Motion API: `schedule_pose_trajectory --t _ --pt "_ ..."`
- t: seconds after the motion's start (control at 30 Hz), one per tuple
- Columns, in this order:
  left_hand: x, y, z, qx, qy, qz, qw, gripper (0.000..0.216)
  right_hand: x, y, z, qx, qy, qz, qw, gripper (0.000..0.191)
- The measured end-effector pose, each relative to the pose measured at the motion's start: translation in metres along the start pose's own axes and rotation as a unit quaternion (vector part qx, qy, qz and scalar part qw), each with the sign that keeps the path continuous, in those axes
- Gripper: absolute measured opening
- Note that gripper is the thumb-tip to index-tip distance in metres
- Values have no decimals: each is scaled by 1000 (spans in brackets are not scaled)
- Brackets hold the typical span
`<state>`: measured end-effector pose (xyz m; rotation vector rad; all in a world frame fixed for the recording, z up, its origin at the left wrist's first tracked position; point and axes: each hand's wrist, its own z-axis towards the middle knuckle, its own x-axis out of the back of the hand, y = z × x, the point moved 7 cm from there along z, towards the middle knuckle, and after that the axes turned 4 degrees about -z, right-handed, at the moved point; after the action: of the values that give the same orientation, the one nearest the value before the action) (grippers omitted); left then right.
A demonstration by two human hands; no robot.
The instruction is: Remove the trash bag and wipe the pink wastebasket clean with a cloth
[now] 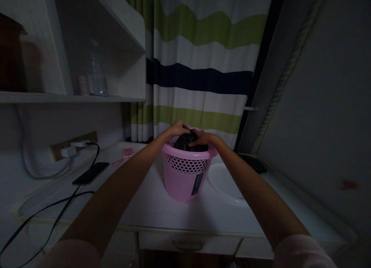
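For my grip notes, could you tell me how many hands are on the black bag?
2. The left hand grips the black bag at its left, the right hand at its right, over the pink basket; no others show.

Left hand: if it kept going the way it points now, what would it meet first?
Probably the black bag in the pink basket: the left hand lies at its top, fingers aimed toward the right hand just across it. The picture is dim, so contact is uncertain.

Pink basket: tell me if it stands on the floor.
No, the pink basket stands on the white desk, where the left hand and right hand grip the black bag in it.
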<state>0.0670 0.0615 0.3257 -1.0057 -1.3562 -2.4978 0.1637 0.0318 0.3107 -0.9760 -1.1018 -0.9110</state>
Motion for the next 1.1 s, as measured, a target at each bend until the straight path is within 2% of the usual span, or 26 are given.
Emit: schedule_pose_trajectory --t 0.07,0.17,0.27,0.37,0.53,0.67,0.77,0.83,0.93,1.1 --pt "9 13 2 -8 15 -3 1000 16 8 -1 2 -8 36 4 999 65" --pt "23 36 2 -27 33 0 999 21 24 -8 5 -9 76 -5 997 35" --pt "40 58 0 -65 49 8 997 22 51 -15 6 -31 128 -31 991 22" --pt "64 77 -2 -112 105 5 988 24 83 -29 5 -32 202 -58 977 20" --pt "105 101 -10 -168 185 19 968 27 127 -60 5 6 309 -81 947 22" --pt "140 124 -26 -218 238 48 945 29 155 -88 9 27 362 -85 928 26" --pt "166 136 -44 -224 284 78 929 27 170 -113 20 70 384 -84 917 29" --pt "182 139 -58 -226 307 98 919 26 173 -130 30 103 387 -76 913 31" --pt "199 129 -77 -218 318 135 913 24 162 -155 48 126 384 -61 913 32" --pt "211 76 -100 -178 303 173 920 26 110 -193 74 101 345 -33 932 30"
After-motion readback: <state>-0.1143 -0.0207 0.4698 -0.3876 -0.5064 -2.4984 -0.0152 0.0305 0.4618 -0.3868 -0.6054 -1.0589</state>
